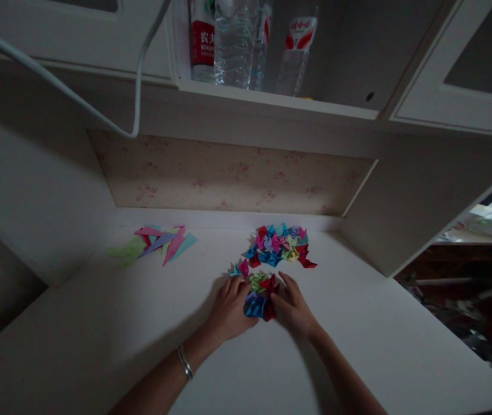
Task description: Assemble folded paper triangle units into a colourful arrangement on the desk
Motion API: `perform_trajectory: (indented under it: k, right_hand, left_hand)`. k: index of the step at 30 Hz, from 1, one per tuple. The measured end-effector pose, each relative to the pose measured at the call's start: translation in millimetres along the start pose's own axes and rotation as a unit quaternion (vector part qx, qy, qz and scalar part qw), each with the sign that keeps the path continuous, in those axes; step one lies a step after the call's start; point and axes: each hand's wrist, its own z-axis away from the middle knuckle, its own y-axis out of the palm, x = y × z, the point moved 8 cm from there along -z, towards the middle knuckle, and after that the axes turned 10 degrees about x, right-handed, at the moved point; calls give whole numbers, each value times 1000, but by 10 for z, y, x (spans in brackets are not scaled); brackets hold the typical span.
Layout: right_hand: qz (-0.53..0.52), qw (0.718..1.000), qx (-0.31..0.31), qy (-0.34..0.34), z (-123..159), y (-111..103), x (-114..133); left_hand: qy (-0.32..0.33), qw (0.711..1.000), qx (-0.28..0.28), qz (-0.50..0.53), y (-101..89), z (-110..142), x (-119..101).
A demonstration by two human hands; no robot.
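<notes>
Up top, the cupboard point(349, 63) is holding bottles point(235, 52)! Below, left hand point(231, 308) and right hand point(293, 308), loosely open, are flanking folded papers point(255, 305) on the tabletop point(371, 323), the cluster running front to back.

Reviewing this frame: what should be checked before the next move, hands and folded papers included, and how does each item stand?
1. Left hand at the left side of the near paper cluster: ok.
2. Right hand at the cluster's right side: ok.
3. Larger folded pile beyond both hands: ok.
4. Loose pointed papers at far left, apart from the hands: ok.
5. Bracelet away from the papers: ok.
6. How firmly the fingers press: cannot tell.
</notes>
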Motion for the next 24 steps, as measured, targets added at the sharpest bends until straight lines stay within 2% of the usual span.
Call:
perform_trajectory:
  k: [3,7,14,19,22,24]
  right_hand:
    - [29,997,56,-39,54,32,134]
    - [80,988,124,-53,91,160,254]
    - [183,964,188,-31,160,265,214]
    - [229,961,153,-13,192,239,166]
    - [234,961,144,-13,139,261,170]
    - [234,961,146,-29,71,301,201]
  left_hand:
    - [-17,1000,3,1,-24,-69,169]
    - [-30,999,14,-4,-23,-157,373]
    - [-18,999,30,-4,-155,-201,556]
    - [-34,998,53,-21,-219,-221,754]
    - [-37,996,83,-21,-169,-273,835]
    - [-22,995,97,-12,-122,-314,813]
